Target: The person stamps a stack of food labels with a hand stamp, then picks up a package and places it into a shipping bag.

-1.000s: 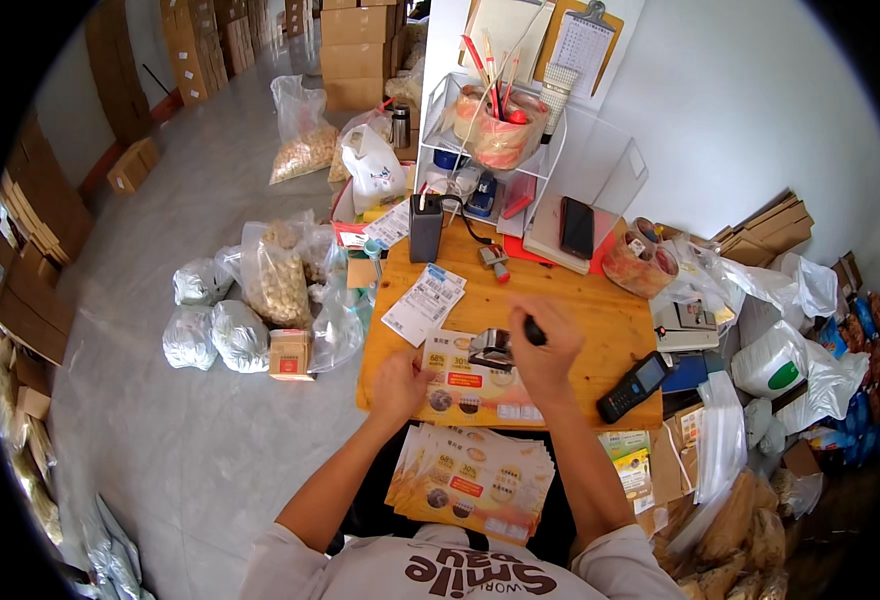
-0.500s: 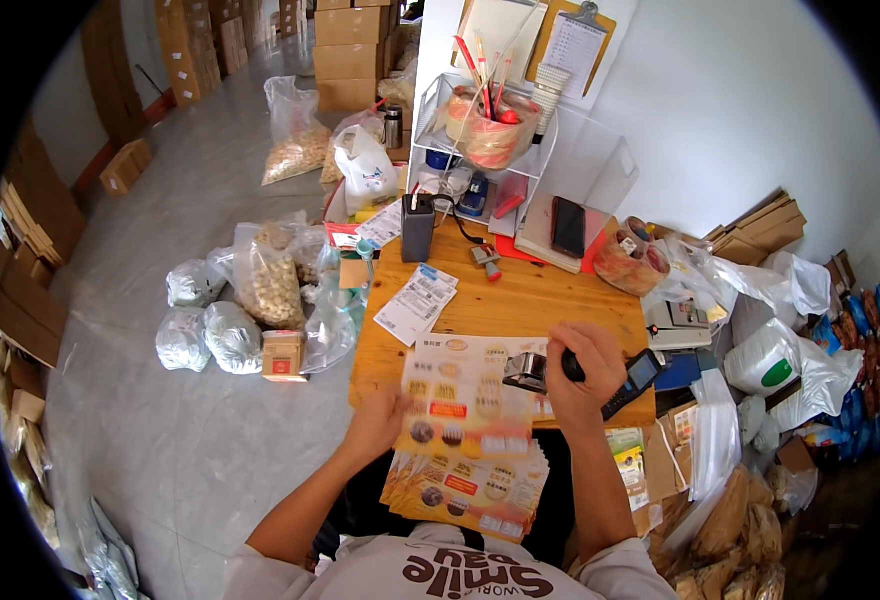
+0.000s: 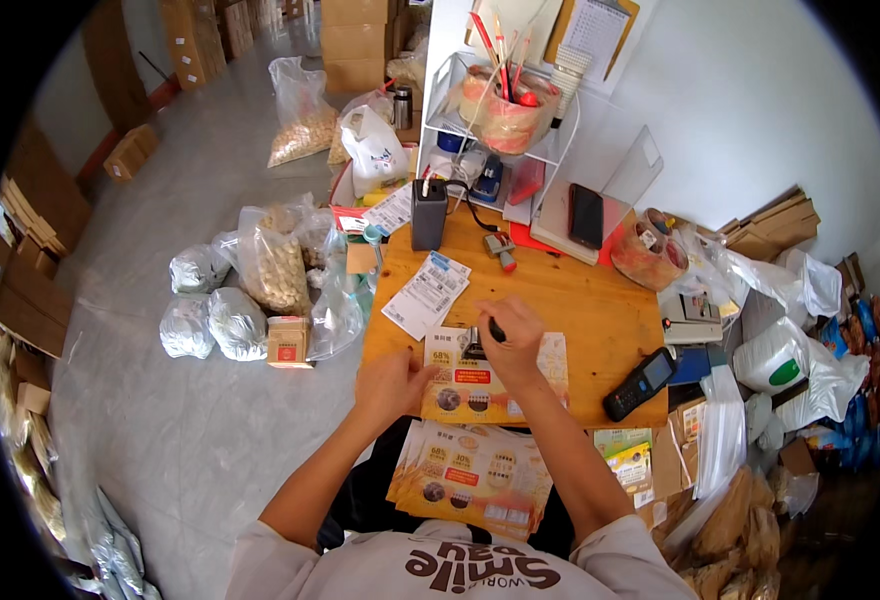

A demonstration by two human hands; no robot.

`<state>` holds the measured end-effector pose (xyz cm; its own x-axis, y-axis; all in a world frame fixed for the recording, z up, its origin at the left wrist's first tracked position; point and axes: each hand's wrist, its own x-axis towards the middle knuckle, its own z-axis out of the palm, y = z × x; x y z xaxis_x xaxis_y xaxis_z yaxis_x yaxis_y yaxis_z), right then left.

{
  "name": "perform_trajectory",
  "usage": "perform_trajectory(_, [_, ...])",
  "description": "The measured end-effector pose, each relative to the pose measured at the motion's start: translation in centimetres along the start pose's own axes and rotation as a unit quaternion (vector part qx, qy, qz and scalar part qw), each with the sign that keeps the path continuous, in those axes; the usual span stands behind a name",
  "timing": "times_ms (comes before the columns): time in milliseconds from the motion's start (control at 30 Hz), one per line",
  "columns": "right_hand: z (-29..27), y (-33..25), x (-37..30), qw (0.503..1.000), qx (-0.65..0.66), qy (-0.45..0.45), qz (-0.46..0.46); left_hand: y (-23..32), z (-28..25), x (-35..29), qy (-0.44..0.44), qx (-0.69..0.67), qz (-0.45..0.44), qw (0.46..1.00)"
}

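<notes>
A flat orange-and-white printed sheet [image 3: 500, 402] lies at the table's front edge. It may be a bag; I cannot tell. My left hand [image 3: 392, 385] has its fingers closed on the sheet's left edge. My right hand [image 3: 516, 335] grips the dark handle of a hand stamp [image 3: 474, 345]. The stamp stands over the upper part of the sheet, and my hand hides some of it. On my lap rests a stack of similar printed sheets [image 3: 475, 490], slightly fanned.
A handheld scanner [image 3: 642, 385] lies at the table's right edge. Printed labels [image 3: 427, 295], a power bank [image 3: 428, 215] and a phone [image 3: 587, 217] are farther back. A rack with tape rolls [image 3: 510, 125] stands behind. Bags of goods [image 3: 272, 265] sit on the floor at left.
The sheet has come down flat on the table, away from the lap stack. My right hand has moved left with the stamp, from beside the scanner to over the sheet.
</notes>
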<state>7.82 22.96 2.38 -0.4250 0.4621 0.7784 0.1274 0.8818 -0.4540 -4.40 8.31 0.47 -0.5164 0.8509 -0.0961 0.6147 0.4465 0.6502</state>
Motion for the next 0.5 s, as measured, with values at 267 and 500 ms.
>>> perform_trajectory(267, [-1.5, -0.5, 1.2, 1.000, 0.012, 0.006, 0.027, -0.5, 2.4, 1.4, 0.035, -0.046, 0.005, 0.998])
perform_trajectory(500, [-9.4, -6.7, 4.1, 0.992, -0.024, 0.125, 0.003, -1.5, 2.6, 0.9, 0.058, -0.083, 0.030, 0.994])
